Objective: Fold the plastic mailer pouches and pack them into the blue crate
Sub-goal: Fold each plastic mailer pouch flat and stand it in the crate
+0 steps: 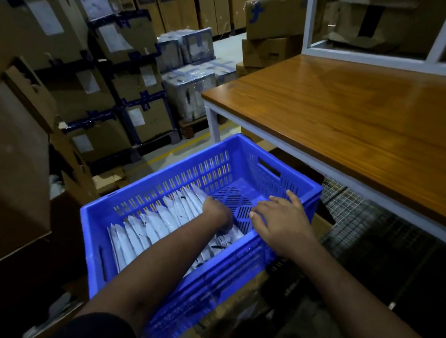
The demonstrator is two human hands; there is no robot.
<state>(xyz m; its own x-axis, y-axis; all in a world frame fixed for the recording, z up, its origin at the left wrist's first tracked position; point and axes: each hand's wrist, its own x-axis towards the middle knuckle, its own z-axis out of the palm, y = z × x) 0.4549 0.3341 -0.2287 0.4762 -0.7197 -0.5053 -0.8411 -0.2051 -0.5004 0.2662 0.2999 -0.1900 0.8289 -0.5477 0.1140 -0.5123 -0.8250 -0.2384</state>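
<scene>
We see the blue crate (150, 189) low in front of us, just left of the wooden surface (344, 124) and below its level. The folded mailer pouches (152, 225) stand on edge in a row filling the crate's left and middle; the right end shows bare slotted floor. Left hand (216, 211) is down inside the crate at the right end of the row, touching the last pouches. Its fingers are hidden behind the wrist, so we cannot tell whether that grip is clamped on a pouch or loose. Right hand (279, 217) lies over the crate's near right rim, fingers straight and spread, grip apart, nothing held. Stacked cardboard boxes (122, 70) and shrink-wrapped bundles (190, 87) stand behind the crate; wire mesh (350, 213) sits under the surface
</scene>
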